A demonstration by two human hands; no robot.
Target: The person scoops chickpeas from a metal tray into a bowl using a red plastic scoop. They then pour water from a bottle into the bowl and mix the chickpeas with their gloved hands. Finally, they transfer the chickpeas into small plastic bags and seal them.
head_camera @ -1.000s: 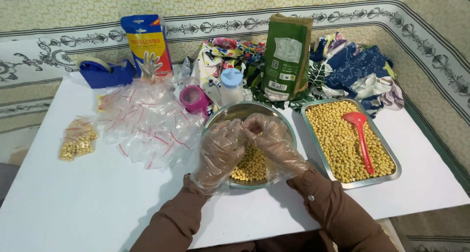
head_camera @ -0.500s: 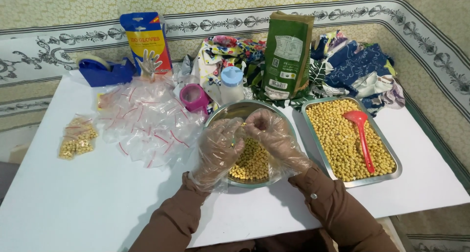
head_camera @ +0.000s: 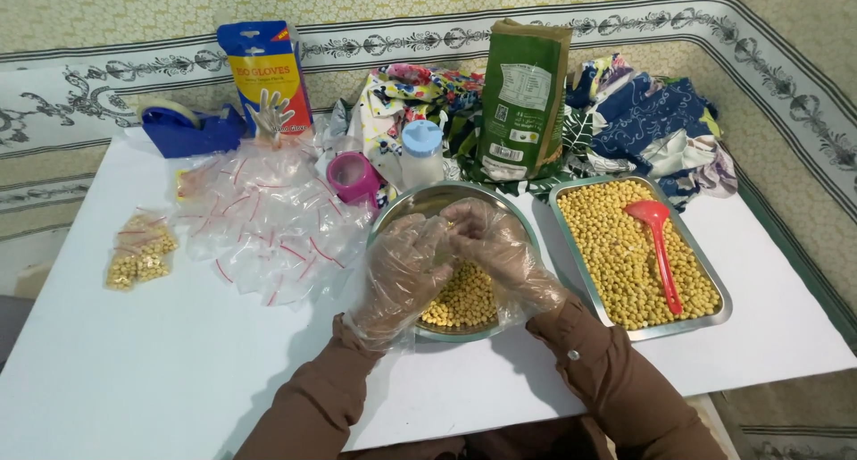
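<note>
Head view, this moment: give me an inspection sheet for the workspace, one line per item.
Surface: white table, set on patterned fabric.
Job's things: round metal bowl part-filled with yellow chickpeas; rectangular metal tray of the same, with a red spoon lying in it.
Clutter: heap of small clear zip bags; filled bags at the left; blue tape dispenser; glove box; pink cup; white bottle; green pouch; bundled floral cloths.
Grippers: left hand and right hand, both in clear plastic gloves, meet over the bowl; what they pinch cannot be told.
Cables: nothing seen.
Surroundings: nothing seen beyond the fabric.
</note>
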